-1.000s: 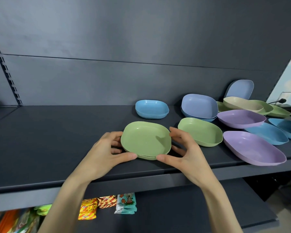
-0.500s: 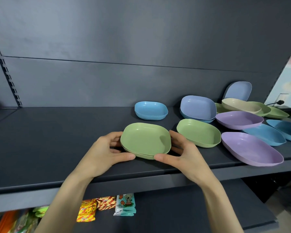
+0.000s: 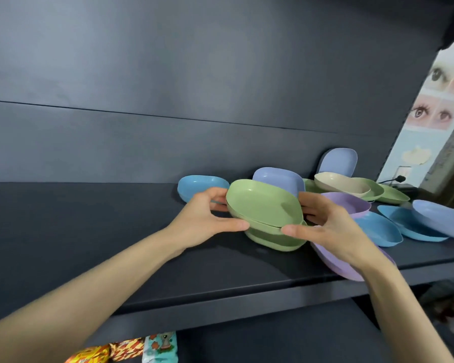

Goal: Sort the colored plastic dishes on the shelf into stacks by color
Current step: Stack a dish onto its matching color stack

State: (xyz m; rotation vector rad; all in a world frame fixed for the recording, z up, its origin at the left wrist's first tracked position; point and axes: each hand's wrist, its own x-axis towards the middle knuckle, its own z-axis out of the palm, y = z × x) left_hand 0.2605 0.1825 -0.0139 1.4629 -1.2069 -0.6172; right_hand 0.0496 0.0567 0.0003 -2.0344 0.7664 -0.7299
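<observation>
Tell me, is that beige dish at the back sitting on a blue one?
No, the beige dish rests on green dishes, not on a blue one.

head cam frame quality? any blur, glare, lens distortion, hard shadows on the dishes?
Head view: strong wide-angle bowing, the shelf front edge curves and both forearms stretch toward the corners. Light is soft and diffuse, with only small glints on the held green dishes and faint shadows beneath them. Left hand and right hand look slightly soft; the snack packets at the bottom edge are blurrier.
</observation>
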